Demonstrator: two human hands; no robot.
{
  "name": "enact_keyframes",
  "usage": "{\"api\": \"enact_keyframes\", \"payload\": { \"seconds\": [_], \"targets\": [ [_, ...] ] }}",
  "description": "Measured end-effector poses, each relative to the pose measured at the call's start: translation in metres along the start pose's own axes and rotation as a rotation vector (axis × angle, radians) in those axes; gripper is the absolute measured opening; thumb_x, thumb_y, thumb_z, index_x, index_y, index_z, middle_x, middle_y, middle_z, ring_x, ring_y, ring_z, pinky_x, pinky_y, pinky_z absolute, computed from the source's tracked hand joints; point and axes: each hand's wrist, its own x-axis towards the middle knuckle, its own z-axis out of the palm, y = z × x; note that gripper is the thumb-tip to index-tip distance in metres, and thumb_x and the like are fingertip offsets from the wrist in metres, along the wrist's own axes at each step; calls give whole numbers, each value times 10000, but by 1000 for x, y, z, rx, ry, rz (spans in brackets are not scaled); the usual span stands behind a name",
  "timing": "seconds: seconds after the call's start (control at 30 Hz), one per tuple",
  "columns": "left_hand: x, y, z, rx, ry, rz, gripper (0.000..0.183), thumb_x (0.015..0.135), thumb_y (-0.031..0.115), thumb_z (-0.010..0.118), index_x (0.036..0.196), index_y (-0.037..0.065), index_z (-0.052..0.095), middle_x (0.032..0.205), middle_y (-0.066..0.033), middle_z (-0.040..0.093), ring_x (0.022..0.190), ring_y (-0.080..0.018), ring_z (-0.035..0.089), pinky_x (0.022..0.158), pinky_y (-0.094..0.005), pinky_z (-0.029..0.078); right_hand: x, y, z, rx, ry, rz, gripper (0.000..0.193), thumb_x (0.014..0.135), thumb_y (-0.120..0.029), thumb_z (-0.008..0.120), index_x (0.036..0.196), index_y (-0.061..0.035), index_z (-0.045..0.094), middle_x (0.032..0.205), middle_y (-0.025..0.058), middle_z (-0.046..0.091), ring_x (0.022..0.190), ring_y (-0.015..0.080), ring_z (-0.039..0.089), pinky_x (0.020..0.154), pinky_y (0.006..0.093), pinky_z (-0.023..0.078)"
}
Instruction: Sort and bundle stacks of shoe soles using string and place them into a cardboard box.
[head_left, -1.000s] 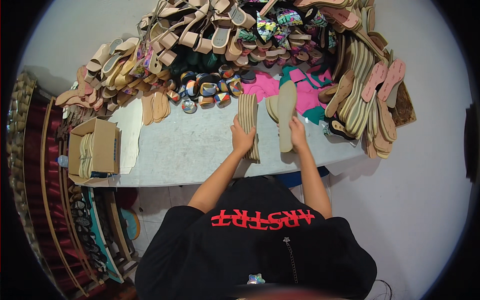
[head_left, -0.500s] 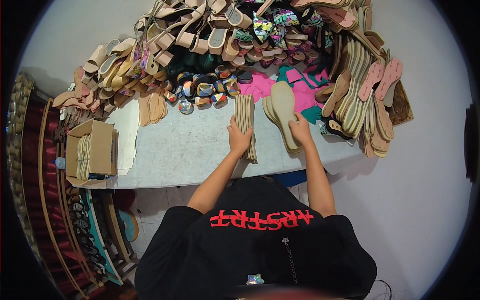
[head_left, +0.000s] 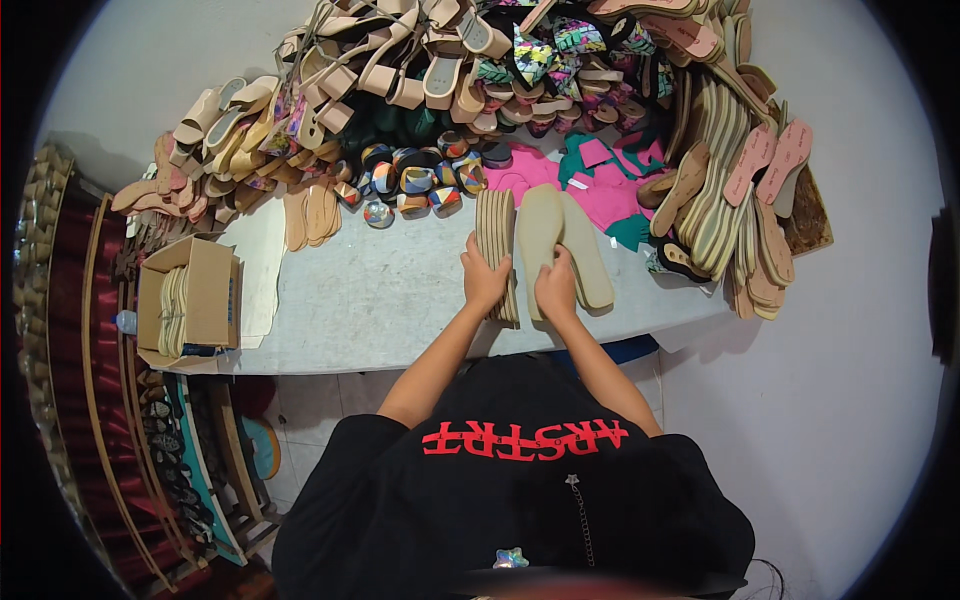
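Note:
My left hand (head_left: 485,276) is closed round a stack of shoe soles (head_left: 495,225) standing on edge on the table. Layered beige and brown edges show along the stack. Just to its right, my right hand (head_left: 557,287) grips a pale cream sole (head_left: 540,215) by its right edge, with the sole's left edge close to the stack. Another cream sole (head_left: 588,265) lies on the table to the right, slanting, partly behind my right hand. Whether more soles lie under it I cannot tell.
On the grey-white table (head_left: 350,290), an open cardboard box (head_left: 212,300) of soles stands at the left. Heaps of sandals (head_left: 390,60) line the back, with patterned straps (head_left: 415,180) and pink fabric pieces (head_left: 600,200) before them. Stacked insoles (head_left: 715,170) crowd the right.
My right hand has moved left, bringing a cream sole from the pile over beside the stack. The left hand still holds the stack in nearly the same place.

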Motion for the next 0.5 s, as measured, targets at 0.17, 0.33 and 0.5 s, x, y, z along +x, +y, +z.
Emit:
{"api": "enact_keyframes", "payload": {
  "seconds": [0.17,0.33,0.5],
  "targets": [
    [0,3,0,4,-8,11,745,709,245,607,1301,71,189,1070,-251,383,957,-409,463,831,-419,390,18,38,18,546,-154,84,379,837,-209,479,1124,35,437,941,178,572,865,267,552,788,349,410],
    [1,-3,1,-9,-10,7,758,706,250,613,1306,75,184,1078,-259,373,959,-408,459,831,-419,386,11,30,28,675,-497,-40,418,840,-304,504,1105,18,487,1028,101,556,966,154,492,857,264,360],
    [3,-11,7,-22,8,44,745,726,268,613,1310,79,190,1084,-253,373,957,-390,461,841,-409,382,13,43,41,83,-353,-266,458,802,-241,514,1197,-19,447,1010,212,486,815,272,496,760,326,413]
  ]
}}
